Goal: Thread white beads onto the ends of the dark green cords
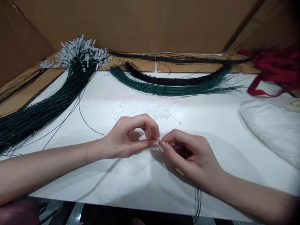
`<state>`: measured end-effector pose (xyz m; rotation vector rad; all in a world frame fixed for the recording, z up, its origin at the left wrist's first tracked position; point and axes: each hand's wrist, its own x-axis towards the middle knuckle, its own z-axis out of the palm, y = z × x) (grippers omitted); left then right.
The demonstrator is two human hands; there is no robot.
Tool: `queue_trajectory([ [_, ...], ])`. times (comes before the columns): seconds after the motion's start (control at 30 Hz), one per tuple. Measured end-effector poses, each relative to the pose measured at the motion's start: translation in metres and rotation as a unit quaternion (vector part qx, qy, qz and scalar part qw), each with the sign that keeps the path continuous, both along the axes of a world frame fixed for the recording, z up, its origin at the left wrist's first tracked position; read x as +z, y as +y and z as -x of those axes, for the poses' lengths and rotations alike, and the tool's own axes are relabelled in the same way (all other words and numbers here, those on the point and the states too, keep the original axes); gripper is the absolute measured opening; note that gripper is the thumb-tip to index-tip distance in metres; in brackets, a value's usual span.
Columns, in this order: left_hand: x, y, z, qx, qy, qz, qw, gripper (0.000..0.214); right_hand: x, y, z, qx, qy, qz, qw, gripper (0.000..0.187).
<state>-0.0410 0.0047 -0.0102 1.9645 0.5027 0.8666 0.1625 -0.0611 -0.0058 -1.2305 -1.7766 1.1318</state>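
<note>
My left hand (131,136) and my right hand (187,153) meet fingertip to fingertip over the white table top (222,125). The left thumb and fingers are pinched together on something tiny that I cannot make out. The right hand pinches the end of a thin dark wire (198,200) that runs under the palm and hangs off the table's front edge. A heap of small translucent white beads (145,106) lies just beyond the hands.
A thick bundle of dark green wires (47,106) with white beaded tips (79,53) fans out at the left. Green and black bare wires (173,86) curve across the back. Red ribbon (274,67) lies back right, a clear plastic bag (272,128) at right. Cardboard walls surround the table.
</note>
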Motion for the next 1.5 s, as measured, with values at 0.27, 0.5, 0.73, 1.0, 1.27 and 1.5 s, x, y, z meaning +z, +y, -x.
queue_trajectory([
  [0.27,0.0004,-0.0008,-0.0003,0.002,0.001,0.016,1.000,0.012,-0.0010,0.0012,-0.0005,0.006,-0.010,-0.007,1.000,0.016],
  [0.5,0.0009,-0.0006,0.0003,0.004,0.014,-0.032,0.999,0.014,-0.0006,-0.0011,-0.0002,0.007,-0.020,-0.008,1.000,0.016],
  [0.73,0.0040,-0.0016,0.0007,0.006,0.027,-0.041,0.999,0.012,0.0010,0.0010,0.0011,0.001,-0.015,-0.009,1.000,0.016],
  [1.0,0.0045,-0.0017,0.0015,-0.008,0.033,-0.036,0.999,0.013,0.0016,0.0010,0.0006,0.002,-0.006,0.006,1.000,0.013],
  [1.27,0.0046,-0.0018,0.0009,-0.007,0.031,-0.039,0.999,0.014,0.0012,0.0007,-0.0005,0.008,-0.001,0.005,1.000,0.012],
  [1.5,0.0039,-0.0025,0.0004,-0.001,0.031,-0.048,0.998,0.013,-0.0004,0.0017,-0.0006,0.015,0.005,0.001,1.000,0.011],
])
